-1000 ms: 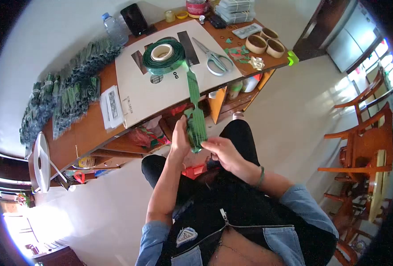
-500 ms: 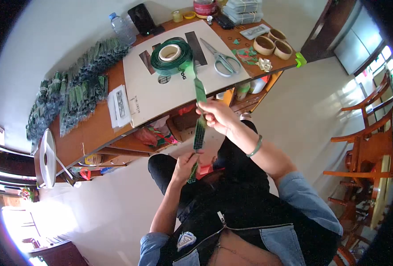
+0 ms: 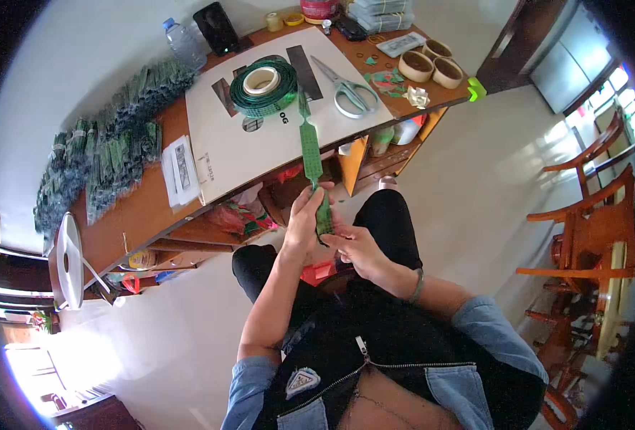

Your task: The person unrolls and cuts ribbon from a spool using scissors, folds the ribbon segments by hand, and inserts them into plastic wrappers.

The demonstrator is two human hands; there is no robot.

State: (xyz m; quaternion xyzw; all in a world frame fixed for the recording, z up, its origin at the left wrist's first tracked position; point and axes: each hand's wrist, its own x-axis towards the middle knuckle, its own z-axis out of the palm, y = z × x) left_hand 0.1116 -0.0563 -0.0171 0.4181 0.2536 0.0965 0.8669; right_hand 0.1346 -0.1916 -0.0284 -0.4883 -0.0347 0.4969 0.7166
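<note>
A roll of dark green ribbon with a pale cardboard core lies on the white board. From it a green printed strip runs down over the table's front edge to my hands. My left hand is closed around the strip above my lap. Just below and to the right, my right hand pinches the strip's lower end, with a bangle on that wrist. Grey-handled scissors lie on the board, right of the roll.
Bundles of green wrapped pieces are heaped at the table's left. Tape rings, a phone, a bottle and paper cards stand or lie about. The wooden table edge lies before my knees.
My left hand has moved up the strip towards the table, while my right hand has come down to the strip's lower end. The view has shifted slightly.
</note>
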